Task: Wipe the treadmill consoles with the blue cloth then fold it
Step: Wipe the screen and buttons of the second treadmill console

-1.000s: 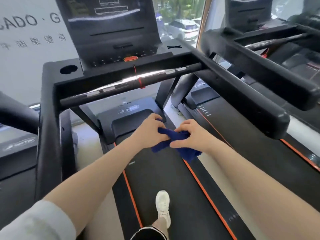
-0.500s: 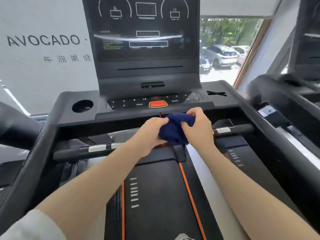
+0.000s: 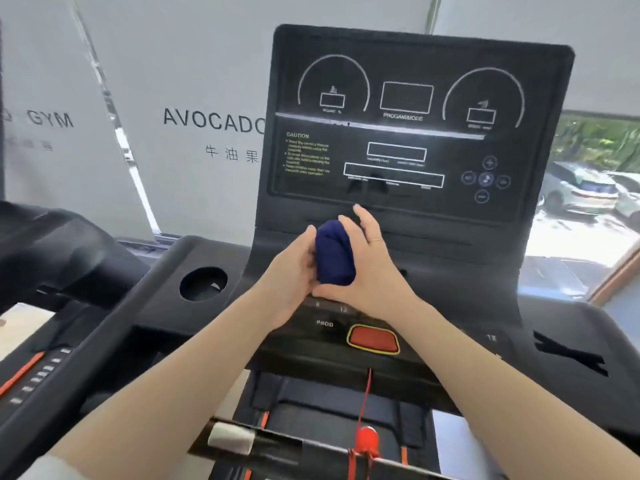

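A bunched dark blue cloth point(image 3: 334, 252) sits between both my hands, raised in front of the lower edge of the black treadmill console point(image 3: 408, 133). My left hand point(image 3: 289, 271) cups the cloth from the left. My right hand point(image 3: 369, 261) wraps round its right side, with fingertips reaching up near the console's bottom rim. The console screen is dark with white dial outlines and a yellow caution text. Below my hands lie the button strip and a red stop button point(image 3: 373, 338).
A round cup holder point(image 3: 203, 284) sits left of the console. A red safety cord point(image 3: 365, 403) hangs down to the crossbar point(image 3: 277, 445). Another treadmill's arm point(image 3: 62, 251) stands at left. A window with parked cars is at right.
Both hands have lifted the cloth from above the belt up to the console's lower edge. The cloth is bunched tighter. My view has risen toward the screen.
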Motion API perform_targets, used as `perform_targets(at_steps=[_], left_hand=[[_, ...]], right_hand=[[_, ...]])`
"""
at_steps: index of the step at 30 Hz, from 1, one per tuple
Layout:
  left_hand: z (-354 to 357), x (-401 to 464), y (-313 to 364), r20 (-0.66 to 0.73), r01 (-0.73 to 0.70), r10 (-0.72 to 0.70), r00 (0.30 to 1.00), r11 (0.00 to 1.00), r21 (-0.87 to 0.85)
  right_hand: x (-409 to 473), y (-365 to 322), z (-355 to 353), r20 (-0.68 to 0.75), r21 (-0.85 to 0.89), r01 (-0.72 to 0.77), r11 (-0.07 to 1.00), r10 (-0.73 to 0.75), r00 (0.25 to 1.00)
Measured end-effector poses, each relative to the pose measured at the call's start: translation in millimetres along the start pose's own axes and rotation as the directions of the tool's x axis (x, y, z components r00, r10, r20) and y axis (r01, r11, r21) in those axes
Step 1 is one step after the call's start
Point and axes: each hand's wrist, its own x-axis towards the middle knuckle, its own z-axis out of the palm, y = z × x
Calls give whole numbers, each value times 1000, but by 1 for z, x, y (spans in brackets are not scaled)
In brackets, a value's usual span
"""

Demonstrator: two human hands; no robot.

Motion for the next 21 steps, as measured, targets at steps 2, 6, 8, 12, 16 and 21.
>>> perform_targets(at_steps=[2, 6, 8, 12, 16, 21], left_hand=[[-7, 17, 7, -18, -47, 48, 999, 999, 19], [-25, 46, 26, -76, -117, 127, 989, 986, 115], [-33, 60, 41, -163, -157, 217, 963, 935, 318], [-65, 98, 77, -268, -234, 517, 813, 711, 663], [-97, 136, 113, -276, -270, 484, 830, 783, 561], [-105, 165, 132, -151, -242, 313, 938, 901, 361]], right_hand=[[22, 4, 0, -21, -121, 74, 990, -77, 997], [70, 12, 0, -63, -202, 193, 960, -210, 976], [94, 13, 2, -106, -160, 244, 957, -262, 959], [135, 3, 7, -352, -213, 264, 941, -326, 877], [174, -2, 16, -409, -502, 210, 839, -445, 797], [194, 2, 54, -87, -689, 309, 656, -497, 863]])
